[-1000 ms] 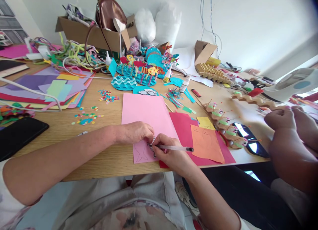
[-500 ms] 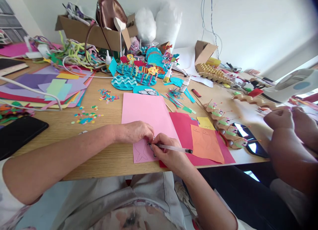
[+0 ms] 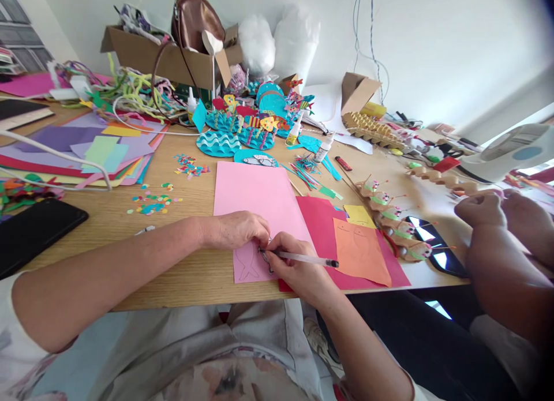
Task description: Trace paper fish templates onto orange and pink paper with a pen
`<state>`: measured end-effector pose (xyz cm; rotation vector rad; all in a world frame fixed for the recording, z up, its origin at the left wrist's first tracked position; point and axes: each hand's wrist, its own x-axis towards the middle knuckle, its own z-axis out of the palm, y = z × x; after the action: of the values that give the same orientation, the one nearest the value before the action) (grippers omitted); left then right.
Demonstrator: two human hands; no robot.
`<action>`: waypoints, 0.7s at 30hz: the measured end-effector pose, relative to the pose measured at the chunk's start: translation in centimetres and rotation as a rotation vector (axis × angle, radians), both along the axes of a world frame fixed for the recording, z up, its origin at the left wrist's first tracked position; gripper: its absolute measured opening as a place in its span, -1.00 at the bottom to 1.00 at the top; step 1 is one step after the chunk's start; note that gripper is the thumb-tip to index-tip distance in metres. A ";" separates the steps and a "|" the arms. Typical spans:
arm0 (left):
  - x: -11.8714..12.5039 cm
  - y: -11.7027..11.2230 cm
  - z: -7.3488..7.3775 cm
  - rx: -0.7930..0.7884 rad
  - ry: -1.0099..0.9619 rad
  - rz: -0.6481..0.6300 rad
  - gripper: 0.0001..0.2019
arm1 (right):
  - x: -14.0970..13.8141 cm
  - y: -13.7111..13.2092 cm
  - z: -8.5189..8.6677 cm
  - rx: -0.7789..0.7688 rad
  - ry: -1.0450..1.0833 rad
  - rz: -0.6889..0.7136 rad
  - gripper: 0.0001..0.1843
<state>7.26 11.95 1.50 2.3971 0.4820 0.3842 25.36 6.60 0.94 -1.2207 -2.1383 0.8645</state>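
Note:
My right hand (image 3: 298, 268) grips a pen (image 3: 308, 258) with a clear barrel and black end, its tip on the pink sheet (image 3: 255, 184). Close beside it, my left hand (image 3: 242, 229) presses its closed fingertips down on the same sheet. Between the hands a small piece with a dark outline (image 3: 269, 268) partly shows; the fingers hide most of it. A drawn fish outline (image 3: 247, 263) lies on the pink sheet just left of it. Under the sheet's right side is red paper (image 3: 315, 219), topped by an orange piece (image 3: 361, 251) with pencilled outlines.
Paper confetti (image 3: 156, 200) and a black phone (image 3: 38, 233) lie left. Blue sea-themed crafts (image 3: 219, 142) and a glue bottle (image 3: 323, 148) stand behind the sheet. Egg-carton caterpillars (image 3: 400, 222) and another phone (image 3: 439, 248) lie right, near another person's hands (image 3: 485, 210).
The view has shifted slightly. Both my hands and the pen stay at nearly the same place on the pink sheet. The other person's hands have moved slightly left.

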 end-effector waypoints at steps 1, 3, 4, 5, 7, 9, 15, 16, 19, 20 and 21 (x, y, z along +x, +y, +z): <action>0.0 0.0 0.0 -0.005 -0.008 0.000 -0.74 | 0.0 0.0 0.0 -0.006 0.005 0.003 -0.92; 0.0 0.0 0.0 -0.011 -0.018 -0.001 -0.74 | 0.1 0.0 0.0 -0.014 0.013 0.010 -0.93; 0.0 0.0 0.0 -0.012 -0.019 -0.001 -0.74 | 0.1 0.0 0.0 -0.015 0.014 0.012 -0.93; 0.0 0.0 0.0 -0.014 -0.019 -0.001 -0.75 | 0.1 0.0 -0.1 -0.015 0.015 0.013 -0.93; 0.0 -0.1 0.0 -0.015 -0.010 -0.001 -0.75 | 0.1 0.0 -0.2 -0.015 0.015 0.014 -0.93; 0.0 0.0 0.0 -0.015 -0.001 0.000 -0.75 | 0.1 0.0 -0.2 -0.022 0.018 0.014 -0.94; 0.0 0.1 -0.2 -0.014 -0.026 -0.001 -0.73 | 0.1 0.0 -0.4 -0.053 0.039 0.019 -0.94; 0.0 0.1 -0.2 -0.012 -0.029 -0.001 -0.73 | 0.2 0.0 -0.4 -0.055 0.042 0.020 -0.94; 0.0 0.1 -0.3 -0.009 -0.029 -0.005 -0.74 | 0.1 0.0 -0.4 -0.059 0.047 0.028 -0.94; 0.0 0.1 -0.3 -0.007 -0.027 -0.008 -0.73 | 0.1 0.0 -0.4 -0.059 0.048 0.030 -0.94; 0.0 0.1 -0.3 -0.004 -0.025 -0.010 -0.73 | 0.1 0.0 -0.4 -0.060 0.049 0.030 -0.94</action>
<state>7.22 12.09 1.15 2.3868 0.4586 0.4079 25.48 6.59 0.55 -1.1873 -2.1101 0.9680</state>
